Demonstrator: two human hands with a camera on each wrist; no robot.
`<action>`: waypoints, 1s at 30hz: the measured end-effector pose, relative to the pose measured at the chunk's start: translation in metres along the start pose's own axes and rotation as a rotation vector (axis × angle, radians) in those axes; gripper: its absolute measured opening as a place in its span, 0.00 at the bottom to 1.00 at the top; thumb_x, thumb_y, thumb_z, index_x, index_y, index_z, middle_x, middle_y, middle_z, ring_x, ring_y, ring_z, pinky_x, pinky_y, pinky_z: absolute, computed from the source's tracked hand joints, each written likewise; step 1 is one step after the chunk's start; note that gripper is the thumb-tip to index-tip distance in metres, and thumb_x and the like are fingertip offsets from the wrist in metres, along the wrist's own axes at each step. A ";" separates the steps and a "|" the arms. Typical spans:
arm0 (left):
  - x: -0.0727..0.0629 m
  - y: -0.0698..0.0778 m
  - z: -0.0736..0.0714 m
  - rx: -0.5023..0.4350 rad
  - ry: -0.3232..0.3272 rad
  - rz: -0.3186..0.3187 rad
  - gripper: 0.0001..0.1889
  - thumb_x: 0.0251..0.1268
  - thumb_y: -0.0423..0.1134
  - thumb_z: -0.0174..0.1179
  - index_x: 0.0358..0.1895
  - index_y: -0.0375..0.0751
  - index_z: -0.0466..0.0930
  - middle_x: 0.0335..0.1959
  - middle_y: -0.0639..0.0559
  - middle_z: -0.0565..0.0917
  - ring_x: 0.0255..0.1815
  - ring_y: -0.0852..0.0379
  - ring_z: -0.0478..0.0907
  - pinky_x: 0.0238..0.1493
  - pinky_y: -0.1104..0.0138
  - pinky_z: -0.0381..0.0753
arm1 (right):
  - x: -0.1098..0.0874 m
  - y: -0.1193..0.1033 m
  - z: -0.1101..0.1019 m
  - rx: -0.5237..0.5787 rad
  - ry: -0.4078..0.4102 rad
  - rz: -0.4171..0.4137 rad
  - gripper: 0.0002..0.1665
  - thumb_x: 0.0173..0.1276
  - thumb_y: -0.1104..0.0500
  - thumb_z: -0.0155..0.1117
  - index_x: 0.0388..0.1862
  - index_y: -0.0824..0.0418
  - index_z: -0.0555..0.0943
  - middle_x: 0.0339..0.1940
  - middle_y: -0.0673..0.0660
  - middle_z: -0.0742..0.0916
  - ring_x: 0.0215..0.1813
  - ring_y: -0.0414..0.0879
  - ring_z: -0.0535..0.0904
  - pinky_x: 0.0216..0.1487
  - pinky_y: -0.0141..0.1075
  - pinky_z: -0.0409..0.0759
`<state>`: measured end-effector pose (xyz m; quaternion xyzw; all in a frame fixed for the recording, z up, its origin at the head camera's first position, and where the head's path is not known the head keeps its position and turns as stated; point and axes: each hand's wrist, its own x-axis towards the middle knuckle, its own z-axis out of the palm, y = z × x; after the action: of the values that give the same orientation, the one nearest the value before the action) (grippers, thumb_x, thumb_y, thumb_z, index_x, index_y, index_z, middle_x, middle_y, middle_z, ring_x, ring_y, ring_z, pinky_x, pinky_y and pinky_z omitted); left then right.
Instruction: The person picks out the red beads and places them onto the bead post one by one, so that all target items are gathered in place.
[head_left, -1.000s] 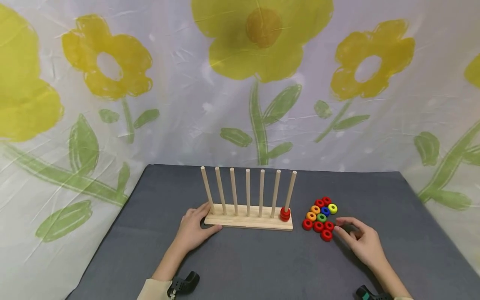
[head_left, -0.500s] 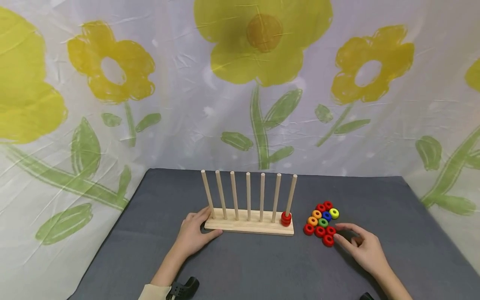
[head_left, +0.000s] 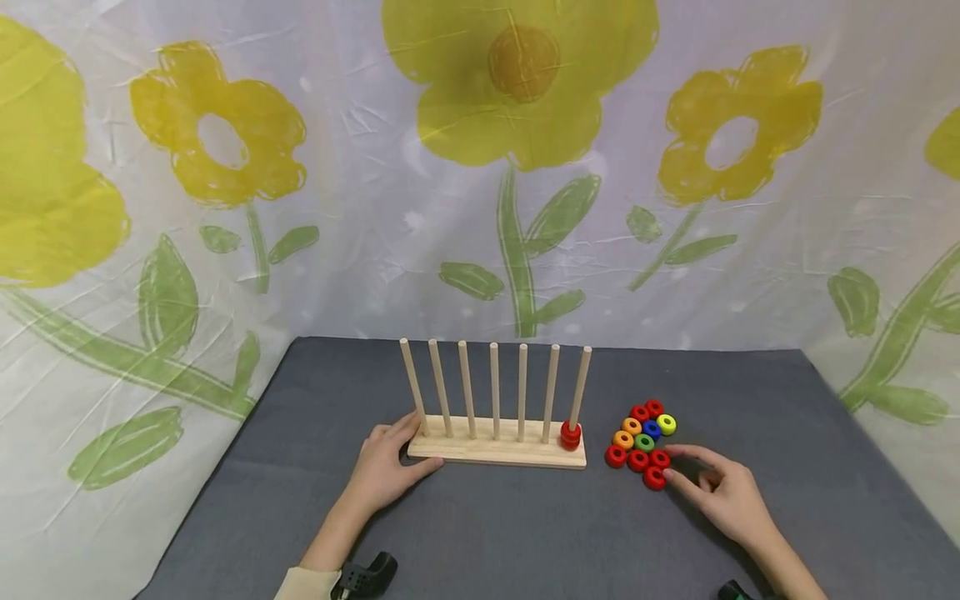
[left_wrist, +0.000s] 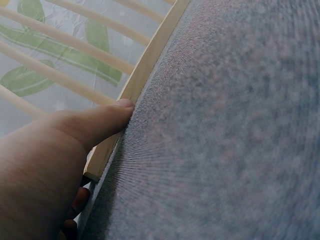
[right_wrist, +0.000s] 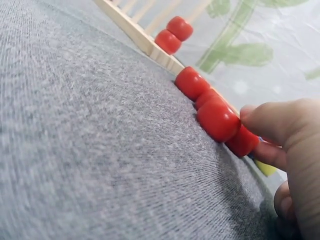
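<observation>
Right hand [head_left: 723, 496] had edged left, its fingertips nearer the loose beads [head_left: 644, 443] than a second earlier; left hand, rack and beads kept their arrangement.

Right thumb and forefinger stood parted and lightly bent, nothing seen lifted. By the right wrist view, thumb tip lay against the near red bead [right_wrist: 218, 120], forefinger against the red bead just behind it [right_wrist: 242, 142]; another finger curled in below.

Left hand [head_left: 386, 467] grasped the left end of the wooden peg rack [head_left: 491, 452], thumb on the front edge, other fingers round the end and mostly hidden behind it.

Rack stood upright, seven pegs in a row. Two red beads [head_left: 570, 442] sat stacked low on the rightmost peg [head_left: 581, 387]; the other six pegs were bare.

Loose lot lay in a close cluster right of the rack: six red, two orange, one blue, one green, one yellow. Right forefinger partly covered the yellow bead [right_wrist: 267, 167] from the wrist side.

Grey cloth [head_left: 510, 533] covered the table; flowered backdrop [head_left: 360, 250] behind. Black device [head_left: 367, 575] on the left wrist, by a pale sleeve [head_left: 306, 583].
</observation>
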<state>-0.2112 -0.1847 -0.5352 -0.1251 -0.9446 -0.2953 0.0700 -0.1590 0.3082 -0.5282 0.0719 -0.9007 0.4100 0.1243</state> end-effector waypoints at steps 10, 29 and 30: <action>-0.003 0.002 0.000 -0.001 0.024 0.036 0.45 0.60 0.59 0.72 0.76 0.38 0.68 0.73 0.42 0.70 0.62 0.39 0.69 0.60 0.41 0.64 | 0.000 0.002 -0.003 -0.043 0.006 -0.068 0.17 0.66 0.55 0.76 0.54 0.48 0.87 0.07 0.40 0.62 0.10 0.31 0.52 0.09 0.32 0.56; 0.001 -0.003 0.000 -0.008 0.001 0.011 0.46 0.59 0.58 0.73 0.77 0.40 0.66 0.75 0.43 0.68 0.63 0.39 0.68 0.61 0.41 0.63 | 0.004 0.000 0.004 -0.073 -0.008 -0.081 0.25 0.62 0.58 0.79 0.58 0.57 0.86 0.08 0.41 0.63 0.10 0.34 0.52 0.10 0.33 0.57; 0.001 -0.003 0.000 -0.009 -0.003 0.010 0.46 0.59 0.58 0.73 0.77 0.41 0.65 0.75 0.44 0.68 0.64 0.39 0.67 0.61 0.41 0.63 | 0.004 -0.001 0.004 -0.075 -0.005 -0.075 0.25 0.61 0.58 0.80 0.58 0.57 0.87 0.08 0.41 0.63 0.10 0.34 0.53 0.10 0.33 0.57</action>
<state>-0.2127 -0.1869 -0.5365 -0.1305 -0.9427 -0.2991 0.0694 -0.1634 0.3042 -0.5283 0.1021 -0.9124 0.3707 0.1401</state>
